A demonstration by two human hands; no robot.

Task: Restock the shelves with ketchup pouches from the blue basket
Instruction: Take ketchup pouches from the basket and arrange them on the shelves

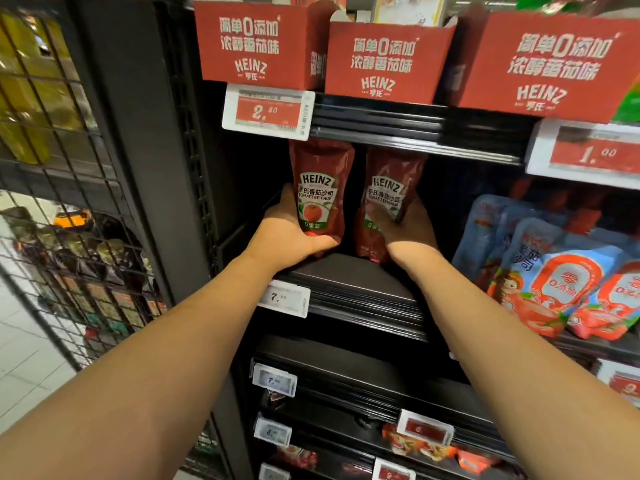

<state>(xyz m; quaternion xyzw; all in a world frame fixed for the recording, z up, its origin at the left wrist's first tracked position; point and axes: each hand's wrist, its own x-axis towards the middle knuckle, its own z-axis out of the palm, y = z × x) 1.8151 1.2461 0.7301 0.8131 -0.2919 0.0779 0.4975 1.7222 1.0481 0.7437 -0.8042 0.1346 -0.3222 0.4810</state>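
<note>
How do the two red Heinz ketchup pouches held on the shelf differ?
The left pouch stands upright in brighter light; the right pouch tilts and sits in shadow. The left hand grips the left pouch from its left side; the right hand grips the right pouch from its right. Both are red with the same label.

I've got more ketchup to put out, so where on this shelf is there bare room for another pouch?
Bare shelf shows in front of the two Heinz pouches, left pouch gripped by the left hand, right pouch by the right hand. A dark gap lies between the right pouch and the blue pouches, which are crowded.
</note>
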